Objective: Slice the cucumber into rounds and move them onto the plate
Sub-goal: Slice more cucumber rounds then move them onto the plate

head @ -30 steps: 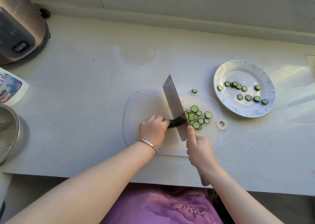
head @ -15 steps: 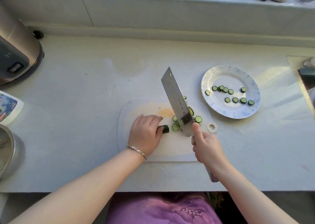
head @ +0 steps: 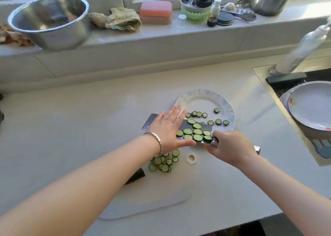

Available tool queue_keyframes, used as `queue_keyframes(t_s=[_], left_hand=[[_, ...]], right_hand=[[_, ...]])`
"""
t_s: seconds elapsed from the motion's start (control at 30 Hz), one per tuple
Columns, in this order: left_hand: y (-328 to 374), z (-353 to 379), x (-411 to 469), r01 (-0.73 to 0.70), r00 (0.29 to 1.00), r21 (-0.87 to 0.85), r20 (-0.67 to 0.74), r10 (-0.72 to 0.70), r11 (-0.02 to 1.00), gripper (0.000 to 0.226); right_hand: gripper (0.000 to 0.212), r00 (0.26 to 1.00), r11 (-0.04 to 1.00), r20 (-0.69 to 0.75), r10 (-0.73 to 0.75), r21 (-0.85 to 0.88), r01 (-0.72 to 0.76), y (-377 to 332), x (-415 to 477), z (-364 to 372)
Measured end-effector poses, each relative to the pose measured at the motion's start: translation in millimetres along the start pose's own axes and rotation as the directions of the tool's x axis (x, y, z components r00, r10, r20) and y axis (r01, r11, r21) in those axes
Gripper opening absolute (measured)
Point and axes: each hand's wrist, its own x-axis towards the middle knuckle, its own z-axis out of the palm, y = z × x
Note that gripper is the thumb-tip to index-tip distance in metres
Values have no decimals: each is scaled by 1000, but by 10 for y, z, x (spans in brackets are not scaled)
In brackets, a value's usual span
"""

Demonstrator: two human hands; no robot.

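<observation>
Cleaver [head: 149, 123]: upright 0.5 s ago, now flat above plate [head: 227, 110], carrying rounds [head: 197, 134] — right hand [head: 231, 146] grips it, left hand [head: 168, 130] rests straight-fingered on top. Transfer begun.

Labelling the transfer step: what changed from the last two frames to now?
The cleaver went from upright on the board to flat over the plate rim, loaded with rounds. The left hand let go of the cucumber stub and now lies open over the blade. Unchanged: the right hand keeps its grip on the handle; slices sit on the plate.
</observation>
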Motion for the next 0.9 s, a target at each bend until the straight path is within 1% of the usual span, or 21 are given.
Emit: queue_keyframes(t_s=[0.03,0.07,0.1,0.13,0.23,0.33,0.43,0.5,0.57,0.63,0.7,0.77,0.83,0.87,0.9], left_hand=[[22,-2,120,-12,1000,-25,28,13,1000,96],[46,6,228,-29,998,-42,58,31,999,98],[92,11,357,-45,995,-49,89,50,998,99],[122,20,459,-59,991,-56,117,65,997,99],[228,19,779,-85,980,-70,177,96,994,100],[284,-29,981,-95,976,-85,190,110,992,101],[335,-40,1170,-103,976,-122,181,124,987,100],[363,-28,1259,-102,974,-139,185,127,985,98],[378,-33,1334,-84,978,-127,182,107,988,98],[357,-49,1406,-56,983,-86,167,69,995,98],[295,-36,1476,-43,986,-21,163,46,999,96],[239,-4,1513,-9,985,22,175,5,1000,88],[202,3,1537,73,989,0,130,-72,997,78],[209,-19,1532,106,991,-51,85,-102,993,75],[234,-45,1514,103,994,-122,44,-98,987,75]], right_hand=[[41,999,999,-33,-40,-17,39,93,32,24],[47,990,993,-86,-111,-56,106,199,57,72],[54,983,987,-109,-149,-75,141,316,80,102],[56,985,989,-106,-134,-75,127,401,101,117],[51,990,996,-111,-87,-39,83,686,186,174],[54,989,996,-121,-85,-35,82,846,262,168],[65,982,995,-164,-98,-13,97,1004,356,192],[66,977,993,-174,-120,-8,120,1067,405,169],[59,975,989,-163,-149,-45,144,1098,425,132],[48,960,973,-162,-227,-92,214,1085,426,120],[55,938,953,-171,-300,-104,286,1053,431,148],[59,927,940,-164,-337,-111,322,1028,430,191],[64,925,938,-162,-344,-104,330,1021,434,231],[65,928,940,-158,-338,-100,326,1025,440,237],[65,932,944,-153,-328,-98,316,1027,454,236]])
